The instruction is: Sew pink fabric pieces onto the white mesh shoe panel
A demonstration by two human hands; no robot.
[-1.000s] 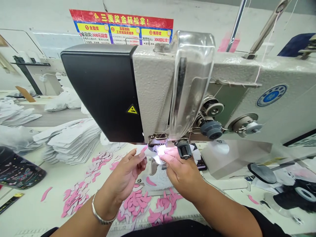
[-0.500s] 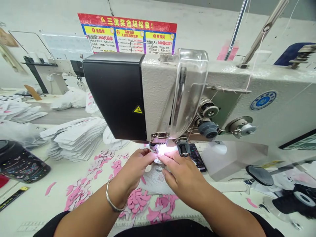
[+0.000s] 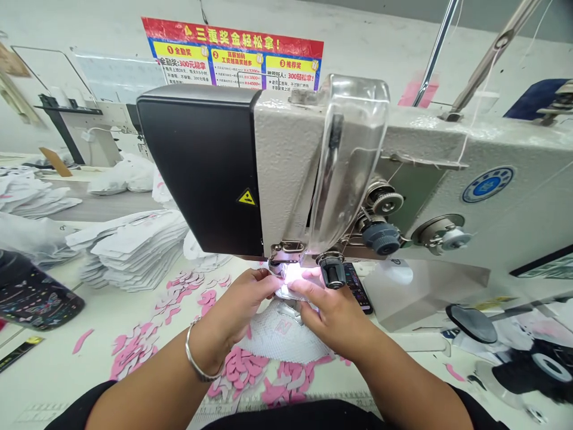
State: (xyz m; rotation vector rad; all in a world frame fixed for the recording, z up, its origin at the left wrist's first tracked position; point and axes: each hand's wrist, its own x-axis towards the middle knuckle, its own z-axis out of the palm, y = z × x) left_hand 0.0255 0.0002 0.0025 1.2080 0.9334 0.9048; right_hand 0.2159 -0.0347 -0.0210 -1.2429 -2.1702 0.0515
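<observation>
Both my hands work under the head of a grey and black sewing machine (image 3: 286, 161). My left hand (image 3: 237, 307), with a silver bangle on the wrist, pinches the edge of a white mesh shoe piece (image 3: 280, 334) beside the lit presser foot (image 3: 286, 263). My right hand (image 3: 329, 310) presses on the same piece from the right, with its fingertips at the needle. The piece bears a pink logo and lies toward me on the machine bed. The light's glare hides the needle itself.
Loose pink and white cut pieces (image 3: 143, 343) are scattered on the table (image 3: 67, 370) at left and in front of me. A stack of white shoe pieces (image 3: 129, 248) stands at left. A dark patterned cup (image 3: 36, 295) lies far left. A phone (image 3: 358, 286) sits behind my right hand.
The white mesh piece has come toward me from under the foot, with more of it showing now. Both hands have closed in on it at the needle.
</observation>
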